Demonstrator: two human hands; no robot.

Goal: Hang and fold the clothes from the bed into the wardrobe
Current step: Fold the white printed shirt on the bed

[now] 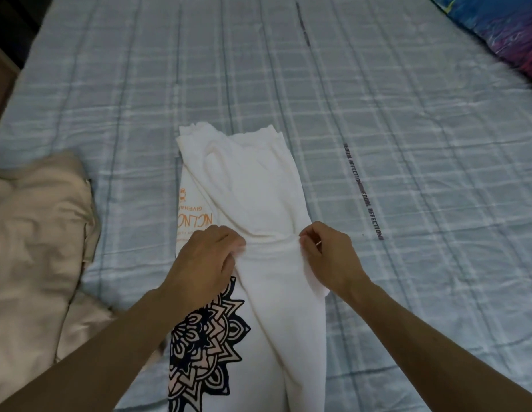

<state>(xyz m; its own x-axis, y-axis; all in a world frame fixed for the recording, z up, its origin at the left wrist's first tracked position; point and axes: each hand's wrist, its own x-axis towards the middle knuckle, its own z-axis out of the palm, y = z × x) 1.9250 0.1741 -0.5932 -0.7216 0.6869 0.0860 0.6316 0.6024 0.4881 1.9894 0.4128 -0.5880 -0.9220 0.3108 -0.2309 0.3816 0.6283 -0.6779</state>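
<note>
**Both hands pinching the white garment at mid-bed**

A white t-shirt [258, 203] is lying lengthwise on the bed [407, 114], running from the near edge toward the middle, its sides folded inward into a long narrow strip. A black and pink mandala print is showing on its near left part, and orange lettering is peeking out along its left edge farther up.

The left hand [205, 260] is gripping the fabric at the strip's left side, fingers curled round a fold. The right hand [327, 251] is pinching the cloth at the right side, thumb and fingertips closed on it; both grips are narrow and holding the t-shirt.

A beige garment [36, 248] is lying crumpled at the bed's left edge, apart from the t-shirt. A dark, colourful pillow [502, 31], possibly a cushion, is sitting blurred at the far right corner.
</note>
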